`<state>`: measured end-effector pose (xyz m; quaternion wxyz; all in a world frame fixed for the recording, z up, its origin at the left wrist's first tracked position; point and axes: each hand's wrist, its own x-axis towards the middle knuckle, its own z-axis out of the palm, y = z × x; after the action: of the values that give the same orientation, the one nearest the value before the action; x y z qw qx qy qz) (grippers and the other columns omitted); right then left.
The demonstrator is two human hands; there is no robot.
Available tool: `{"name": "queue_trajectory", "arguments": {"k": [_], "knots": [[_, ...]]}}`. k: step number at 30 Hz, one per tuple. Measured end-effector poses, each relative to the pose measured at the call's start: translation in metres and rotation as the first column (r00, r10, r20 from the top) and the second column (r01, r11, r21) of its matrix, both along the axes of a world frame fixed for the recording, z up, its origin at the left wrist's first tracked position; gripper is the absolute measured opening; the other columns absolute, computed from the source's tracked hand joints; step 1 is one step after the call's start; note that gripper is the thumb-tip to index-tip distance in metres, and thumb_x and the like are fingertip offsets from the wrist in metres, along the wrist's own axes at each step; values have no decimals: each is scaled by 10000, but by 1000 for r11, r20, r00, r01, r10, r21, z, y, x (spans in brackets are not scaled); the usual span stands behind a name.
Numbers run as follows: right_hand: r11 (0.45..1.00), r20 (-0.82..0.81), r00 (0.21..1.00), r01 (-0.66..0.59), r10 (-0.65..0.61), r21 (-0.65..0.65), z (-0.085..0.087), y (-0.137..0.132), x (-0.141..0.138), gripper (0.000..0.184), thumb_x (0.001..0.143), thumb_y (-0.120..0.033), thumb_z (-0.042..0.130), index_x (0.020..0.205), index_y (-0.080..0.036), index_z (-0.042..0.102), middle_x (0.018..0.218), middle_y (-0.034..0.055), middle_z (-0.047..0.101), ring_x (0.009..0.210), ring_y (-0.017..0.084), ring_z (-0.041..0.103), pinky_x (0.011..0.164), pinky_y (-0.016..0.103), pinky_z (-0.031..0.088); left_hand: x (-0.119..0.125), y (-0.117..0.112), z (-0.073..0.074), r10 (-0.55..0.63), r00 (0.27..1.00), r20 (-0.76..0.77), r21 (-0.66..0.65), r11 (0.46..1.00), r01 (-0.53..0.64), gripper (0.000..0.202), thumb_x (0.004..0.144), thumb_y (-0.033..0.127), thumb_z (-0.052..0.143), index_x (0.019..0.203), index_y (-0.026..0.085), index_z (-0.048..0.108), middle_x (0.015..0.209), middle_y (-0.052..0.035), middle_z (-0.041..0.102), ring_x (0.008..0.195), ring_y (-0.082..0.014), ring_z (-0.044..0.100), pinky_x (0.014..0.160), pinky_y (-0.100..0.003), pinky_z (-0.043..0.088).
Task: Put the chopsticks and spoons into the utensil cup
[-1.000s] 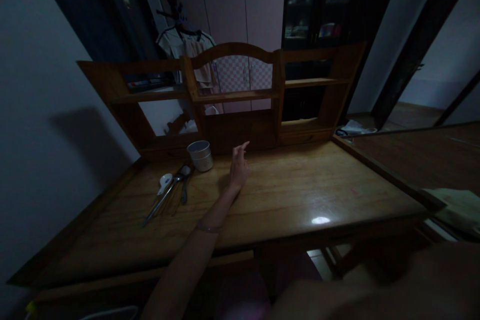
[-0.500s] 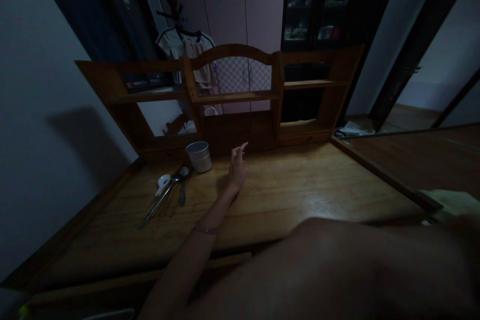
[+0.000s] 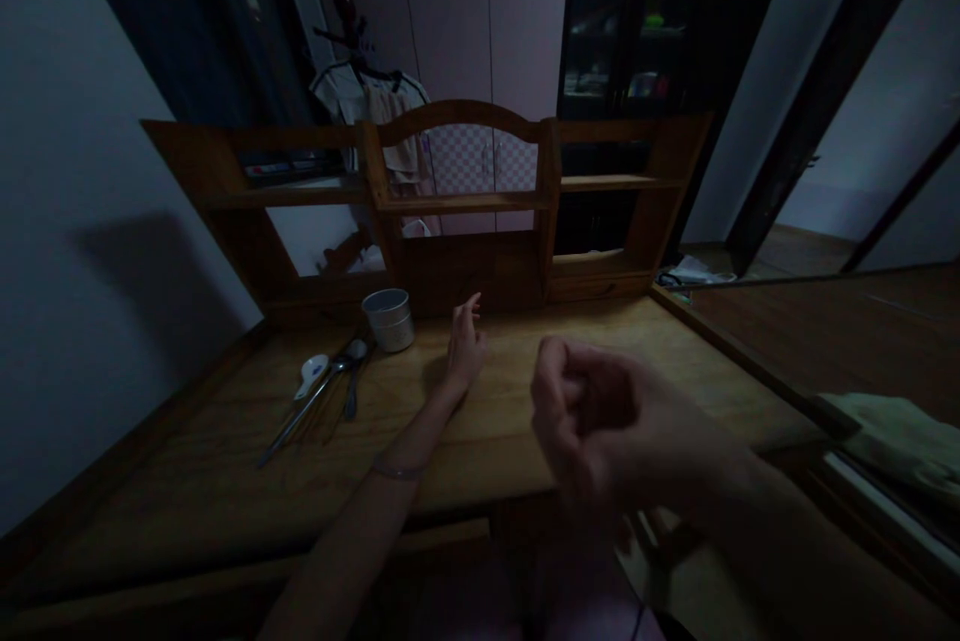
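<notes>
My left hand [image 3: 466, 346] rests above the wooden desk [image 3: 510, 421], its fingers stretched forward and nothing in it. To its left stands a metal cup [image 3: 389, 321] with small holes in its side. My right hand [image 3: 589, 416] is raised close to the camera over the desk's front part, somewhat blurred. Its fingers curl round a dark hollow in which nothing shows. Left of the cup lie a white spoon [image 3: 310, 374] with a blue mark, a long metal-handled utensil [image 3: 296, 429], a dark-handled spoon [image 3: 352, 391] and some thin sticks [image 3: 335, 416].
A wooden shelf unit [image 3: 461, 205] closes off the desk's back edge. The wall [image 3: 90, 341] borders it on the left, and a raised wooden edge [image 3: 750, 366] on the right. Beyond are clothes on a stand [image 3: 367, 91], a pink wardrobe [image 3: 450, 21] and a dark cabinet [image 3: 675, 61].
My right arm, blurred across the lower right before, has drawn back, and its curled hand now shows over the desk. The whole view has shifted slightly; my left hand stays near the cup.
</notes>
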<state>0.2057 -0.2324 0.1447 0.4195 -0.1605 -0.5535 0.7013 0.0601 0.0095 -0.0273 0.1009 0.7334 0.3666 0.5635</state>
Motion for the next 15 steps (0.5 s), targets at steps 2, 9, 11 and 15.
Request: {"name": "queue_trajectory", "arguments": {"k": [2,9,11,15], "knots": [[995,20,995,98,-99,12,-17,22,14,294,817,-313,719,679,-183,494,459,-72,553,328,57,495,319,125,368,0,1,-1,12,1000,6,-10,1000,-12,745,719,-89,406,1399,207,335,1193,-92,454,1047,-193,486,902,-329,438],[831,178,817,510,-549,223,-67,109,68,306,818,-411,687,938,-132,648,978,120,728,916,202,701,811,300,560,1,2,-4,35,999,3,-52,998,-34,682,761,-29,422,1372,265,354,1190,-79,464,1079,-181,506,913,-335,459],[774,224,748,552,-624,311,-74,133,78,363,807,-488,670,903,-138,642,840,100,737,775,212,720,712,311,573,1,2,-4,38,999,-1,-65,997,-38,669,768,-20,423,1369,265,357,1194,-80,465,1062,-176,515,911,-335,463],[493,357,342,563,-870,663,-91,183,92,542,847,-648,504,568,-186,547,439,20,585,378,150,578,430,240,421,1,2,-4,60,998,7,-85,995,-59,649,776,-9,425,1360,269,371,1193,-76,478,1045,-171,532,907,-336,472]]}}
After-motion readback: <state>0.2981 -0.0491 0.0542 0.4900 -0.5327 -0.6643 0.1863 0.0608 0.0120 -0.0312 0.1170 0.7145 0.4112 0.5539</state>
